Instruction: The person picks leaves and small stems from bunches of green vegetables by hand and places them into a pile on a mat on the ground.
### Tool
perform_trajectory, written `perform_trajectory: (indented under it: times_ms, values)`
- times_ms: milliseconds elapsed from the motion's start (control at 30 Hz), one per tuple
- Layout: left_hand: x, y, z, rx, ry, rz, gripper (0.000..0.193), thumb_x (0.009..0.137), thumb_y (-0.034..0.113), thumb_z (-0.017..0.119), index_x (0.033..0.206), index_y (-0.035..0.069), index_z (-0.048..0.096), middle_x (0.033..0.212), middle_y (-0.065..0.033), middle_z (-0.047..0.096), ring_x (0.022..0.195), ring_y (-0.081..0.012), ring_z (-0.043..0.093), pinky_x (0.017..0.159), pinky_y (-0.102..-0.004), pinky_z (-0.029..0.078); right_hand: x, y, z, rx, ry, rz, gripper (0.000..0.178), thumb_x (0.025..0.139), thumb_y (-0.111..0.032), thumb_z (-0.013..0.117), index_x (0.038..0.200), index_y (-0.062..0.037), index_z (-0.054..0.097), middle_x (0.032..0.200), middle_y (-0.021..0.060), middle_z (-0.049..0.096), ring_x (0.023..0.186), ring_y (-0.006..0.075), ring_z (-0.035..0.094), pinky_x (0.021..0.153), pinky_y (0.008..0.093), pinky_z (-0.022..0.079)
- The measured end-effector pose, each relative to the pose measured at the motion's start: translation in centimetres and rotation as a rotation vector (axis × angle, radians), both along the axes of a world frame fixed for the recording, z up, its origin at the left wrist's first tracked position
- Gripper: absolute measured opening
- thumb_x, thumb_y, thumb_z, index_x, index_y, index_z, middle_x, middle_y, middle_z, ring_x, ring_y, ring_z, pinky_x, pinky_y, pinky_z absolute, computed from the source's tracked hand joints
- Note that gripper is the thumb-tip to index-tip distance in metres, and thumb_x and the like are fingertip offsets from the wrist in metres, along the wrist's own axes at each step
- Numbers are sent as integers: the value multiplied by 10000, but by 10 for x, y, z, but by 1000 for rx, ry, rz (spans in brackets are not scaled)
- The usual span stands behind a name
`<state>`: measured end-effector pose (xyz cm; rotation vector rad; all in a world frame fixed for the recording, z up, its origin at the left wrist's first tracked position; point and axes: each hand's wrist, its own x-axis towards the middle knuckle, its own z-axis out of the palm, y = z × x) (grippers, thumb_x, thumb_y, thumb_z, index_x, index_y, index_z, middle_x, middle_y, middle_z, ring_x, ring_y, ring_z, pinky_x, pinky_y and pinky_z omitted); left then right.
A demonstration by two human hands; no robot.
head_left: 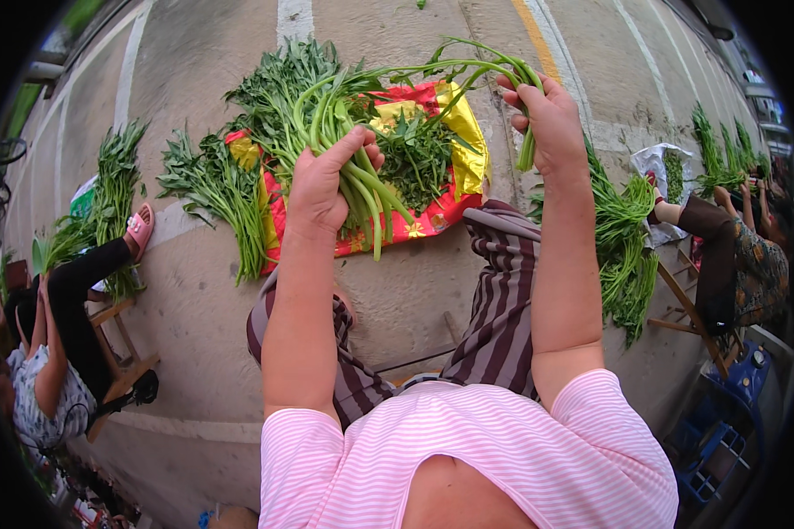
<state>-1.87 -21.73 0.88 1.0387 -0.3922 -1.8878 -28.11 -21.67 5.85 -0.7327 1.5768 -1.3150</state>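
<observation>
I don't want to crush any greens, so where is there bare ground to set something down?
Bare concrete shows between the left wooden stool and the striped trousers, and beyond the red-and-gold sheet. It's crowded on that sheet, heaped with leafy greens, and just left of it, where another bunch lies.

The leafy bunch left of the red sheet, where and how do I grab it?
Probably take the bunch by its bare stems, reaching from the person's side: they lie close together with their ends pointing that way, while the leaves spread on the far side. The left hand is nearer, but it's holding other stems.
</observation>
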Motion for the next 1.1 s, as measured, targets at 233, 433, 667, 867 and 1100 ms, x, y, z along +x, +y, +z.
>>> perform_trajectory:
  times_ms: [233,433,667,867,1100]
  values:
    - [11,-4,-1,-14,-20,28,189,891,127,683,1012,0,612,907,-99,671,759,-169,655,726,-349,591,-25,0,-2,-79,-449,-70,240,907,17,458,1134,94,471,1055,134,593,735,90,527,491,186,385]
    - [5,-4,0,-28,-36,108,171,892,135,679,970,0,608,858,-99,665,696,-181,656,631,-331,578,-31,-1,-7,-73,-743,-56,220,912,12,436,1114,97,454,1005,115,559,696,87,497,483,195,382]
    - [-1,0,3,-42,-8,65,189,904,142,663,1015,18,573,891,-97,659,721,-174,650,635,-321,576,-25,-3,-8,-29,-814,8,136,909,-23,428,1004,62,477,895,78,525,634,70,447,452,197,358]
    - [-1,2,-2,-59,-5,28,196,930,176,633,1047,26,587,953,-105,677,767,-186,663,698,-342,584,-20,-2,-8,0,-907,128,85,937,-38,437,988,28,451,838,30,462,592,45,400,443,182,350]
    - [-4,3,7,-49,68,12,184,937,119,574,1059,-18,565,951,-127,660,791,-196,658,706,-343,579,-8,-2,-4,-114,-993,64,86,949,-72,496,946,-2,448,765,22,444,564,46,395,421,179,334]
